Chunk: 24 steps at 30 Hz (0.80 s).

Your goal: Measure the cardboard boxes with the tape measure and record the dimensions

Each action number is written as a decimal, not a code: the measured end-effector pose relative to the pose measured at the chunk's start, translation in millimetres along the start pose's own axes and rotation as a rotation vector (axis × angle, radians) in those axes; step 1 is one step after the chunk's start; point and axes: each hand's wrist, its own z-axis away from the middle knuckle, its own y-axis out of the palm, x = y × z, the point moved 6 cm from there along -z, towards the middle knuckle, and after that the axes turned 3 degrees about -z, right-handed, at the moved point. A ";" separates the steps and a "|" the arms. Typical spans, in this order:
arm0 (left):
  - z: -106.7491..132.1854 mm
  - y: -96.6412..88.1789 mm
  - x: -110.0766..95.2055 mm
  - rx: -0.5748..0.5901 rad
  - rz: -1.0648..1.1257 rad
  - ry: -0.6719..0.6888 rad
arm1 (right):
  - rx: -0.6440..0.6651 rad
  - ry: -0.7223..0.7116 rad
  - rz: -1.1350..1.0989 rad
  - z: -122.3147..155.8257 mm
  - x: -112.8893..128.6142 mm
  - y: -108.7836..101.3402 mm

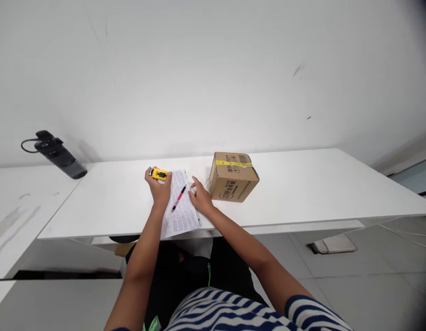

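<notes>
My left hand [159, 187] is closed round a small yellow and black tool, likely a box cutter [158, 174], at the top left corner of a printed paper sheet [181, 216]. A red and black pen [178, 198] lies across that sheet. My right hand [200, 196] rests on the sheet's right edge with its fingers spread flat. Just to its right stands a closed cardboard box [233, 177] sealed with yellow tape. All of it sits on a white table [302, 188].
A dark bottle with a loop strap [57, 154] lies on a second white table [13, 216] at the left. A white wall runs behind both tables. A grey flat object [333, 244] lies on the tiled floor under the right part of the table.
</notes>
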 end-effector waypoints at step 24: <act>-33.5 25.9 -47.0 0.077 0.385 -0.404 | -0.639 0.080 -0.629 128.2 -51.8 -210.4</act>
